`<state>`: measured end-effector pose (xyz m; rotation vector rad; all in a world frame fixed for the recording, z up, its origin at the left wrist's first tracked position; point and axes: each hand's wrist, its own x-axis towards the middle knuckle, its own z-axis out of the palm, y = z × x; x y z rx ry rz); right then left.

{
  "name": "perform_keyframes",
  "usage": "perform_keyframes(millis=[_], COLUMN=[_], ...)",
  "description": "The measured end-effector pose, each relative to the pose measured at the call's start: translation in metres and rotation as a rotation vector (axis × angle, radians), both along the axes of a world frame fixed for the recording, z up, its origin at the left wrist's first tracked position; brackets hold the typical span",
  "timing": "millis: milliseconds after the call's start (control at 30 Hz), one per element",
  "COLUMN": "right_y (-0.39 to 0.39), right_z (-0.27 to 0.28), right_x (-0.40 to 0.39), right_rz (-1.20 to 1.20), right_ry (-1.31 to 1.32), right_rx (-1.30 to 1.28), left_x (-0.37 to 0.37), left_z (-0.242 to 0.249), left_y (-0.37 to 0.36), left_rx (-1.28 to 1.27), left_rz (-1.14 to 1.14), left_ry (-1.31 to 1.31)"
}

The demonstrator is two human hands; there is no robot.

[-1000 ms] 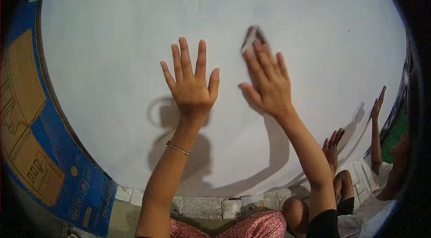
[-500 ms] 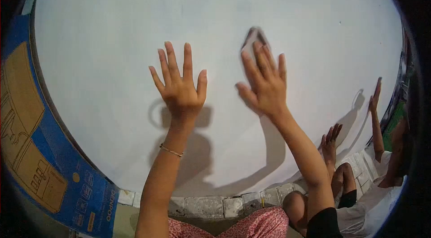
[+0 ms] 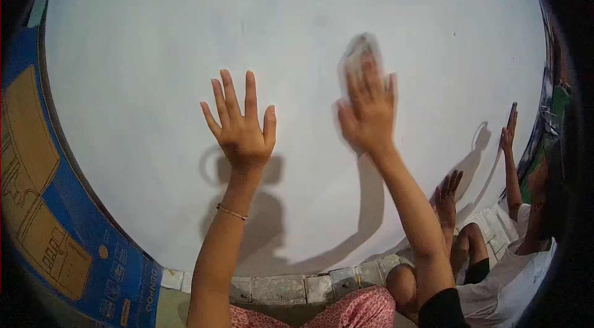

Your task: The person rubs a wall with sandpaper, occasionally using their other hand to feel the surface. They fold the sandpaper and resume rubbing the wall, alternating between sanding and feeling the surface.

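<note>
A large white panel (image 3: 297, 142) fills the space in front of me. My left hand (image 3: 242, 133) lies palm-in against its surface, fingers spread, holding nothing; a thin bracelet circles that wrist. To the right, my right hand (image 3: 369, 108) is smeared by motion. Its outstretched fingers press a flat, pale grey piece with a dark edge (image 3: 365, 41) to the panel. Only the top of this piece shows beyond the fingertips; blur hides what it is exactly.
A blue and brown printed cardboard box (image 3: 74, 217) stands along the left edge. Grey bricks (image 3: 278, 289) line the panel's bottom. At right, another person in a white shirt (image 3: 507, 285) sits with raised hands near the panel, a dark flat item (image 3: 513, 113) at one.
My right hand has shifted slightly right with the flat piece, which now looks more blurred. My left hand stays spread, appearing a little lower and further left as the view shifts.
</note>
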<state>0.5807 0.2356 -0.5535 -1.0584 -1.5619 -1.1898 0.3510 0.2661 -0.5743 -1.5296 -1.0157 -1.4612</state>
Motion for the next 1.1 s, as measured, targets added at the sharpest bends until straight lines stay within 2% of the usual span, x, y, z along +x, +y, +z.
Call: perform_keyframes(millis=[33,133,167,233,267,300,367,500,567,633,700,767,900,967,1033,1100], right_y=[0.001,0.005,0.002,0.0,0.001,0.002,-0.004,-0.017,-0.003,-0.008,-0.006,-0.008,-0.007,-0.007,-0.014,-0.01], right_z=[0.011,0.013,0.003,-0.028,-0.043,-0.047,-0.034,0.02,0.021,0.009,-0.013,-0.009,0.012,-0.004,-0.032,-0.05], right_x=[0.009,0.005,-0.007,-0.029,-0.031,-0.031,-0.007,0.027,0.02,-0.002,-0.009,0.002,0.023,0.015,0.005,0.009], right_rz=[-0.007,-0.033,-0.013,0.003,0.042,0.036,0.019,-0.018,-0.01,0.002,0.035,0.044,-0.022,-0.013,0.021,0.07], right_ry=[0.144,0.265,0.211,-0.087,-0.274,-0.354,-0.215,0.247,0.3,0.145,-0.219,-0.262,0.221,0.211,0.004,-0.173], right_rx=[0.1,0.186,0.101,-0.126,-0.174,-0.113,-0.116,0.12,0.201,0.011,-0.114,-0.1,0.096,0.074,-0.111,-0.119], left_x=[0.0,0.0,0.0,0.002,0.001,0.001,0.004,0.013,0.021,0.021,0.019,0.021,0.019,0.019,0.019,0.018], left_z=[0.0,0.0,0.001,0.001,0.001,0.002,0.007,0.04,0.049,0.047,0.045,0.045,0.045,0.043,0.041,0.038], left_y=[0.0,0.0,-0.001,-0.002,-0.003,-0.003,-0.004,-0.011,-0.005,-0.001,0.0,-0.003,0.001,0.006,0.005,0.008], left_rx=[0.003,-0.007,-0.008,-0.01,-0.024,-0.035,-0.021,0.012,0.021,0.017,0.01,-0.001,0.024,0.071,0.057,0.073], left_rz=[-0.003,-0.009,-0.009,-0.015,-0.015,-0.018,-0.006,0.02,0.081,0.081,0.052,0.053,0.055,0.084,0.056,0.072], left_ry=[-0.003,-0.007,-0.008,-0.004,-0.005,-0.003,-0.005,0.034,0.019,0.024,0.035,0.037,0.058,0.055,0.049,0.061])
